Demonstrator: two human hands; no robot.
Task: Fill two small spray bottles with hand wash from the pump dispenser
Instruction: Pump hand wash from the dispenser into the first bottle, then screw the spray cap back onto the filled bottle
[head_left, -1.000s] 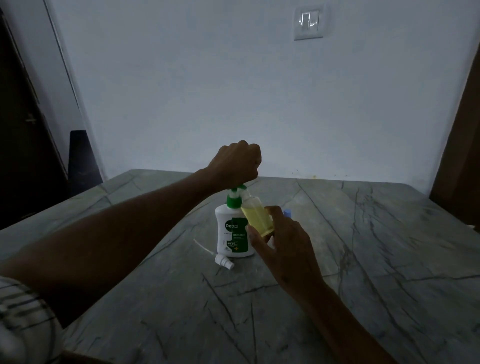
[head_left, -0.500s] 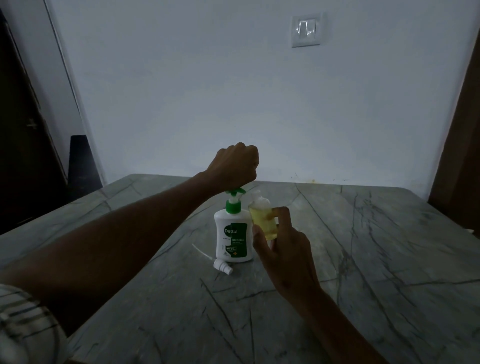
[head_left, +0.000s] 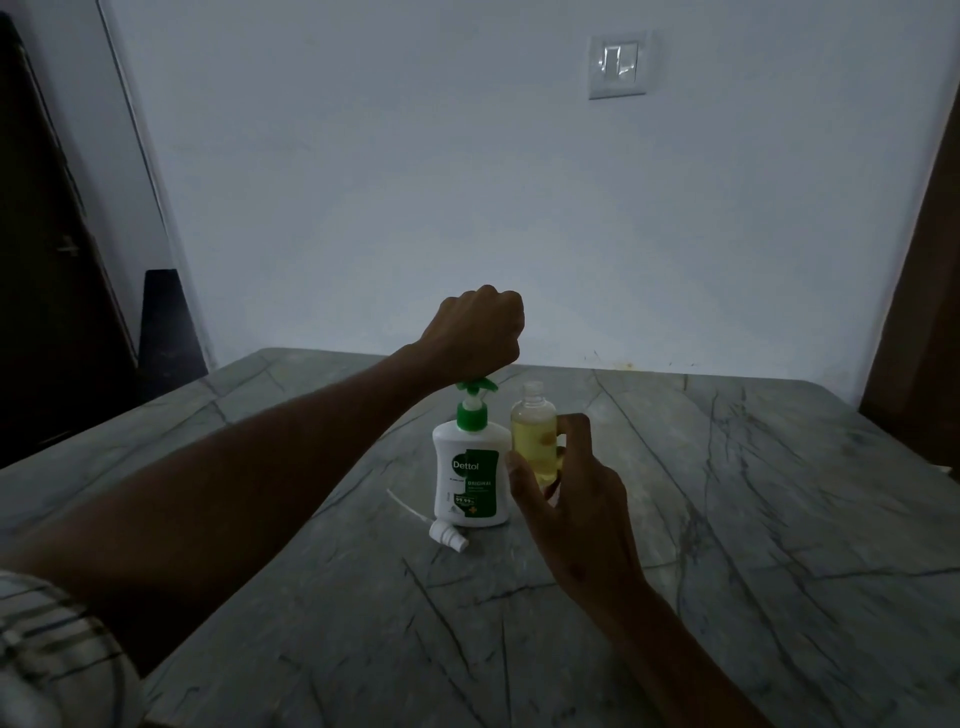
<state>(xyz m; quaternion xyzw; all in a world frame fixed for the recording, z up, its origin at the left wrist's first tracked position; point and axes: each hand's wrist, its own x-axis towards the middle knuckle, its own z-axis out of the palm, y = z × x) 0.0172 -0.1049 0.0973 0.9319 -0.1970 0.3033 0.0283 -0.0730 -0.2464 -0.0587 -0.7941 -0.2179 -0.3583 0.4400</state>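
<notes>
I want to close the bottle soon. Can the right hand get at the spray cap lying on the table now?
Probably not yet: the right hand holds the bottle. Once it lets go, the spray cap lies bare on the table, in front of the dispenser, with nothing between.

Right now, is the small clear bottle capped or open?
Open: the spray bottle has a bare neck, and a white sprayer cap lies on the table.

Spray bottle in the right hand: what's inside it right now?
The spray bottle holds yellowish liquid up to about its shoulder; its neck is open, with no cap. The right hand holds it beside the pump dispenser, and its fingers cover the bottle's lowest part, so the bottom is unseen.
</notes>
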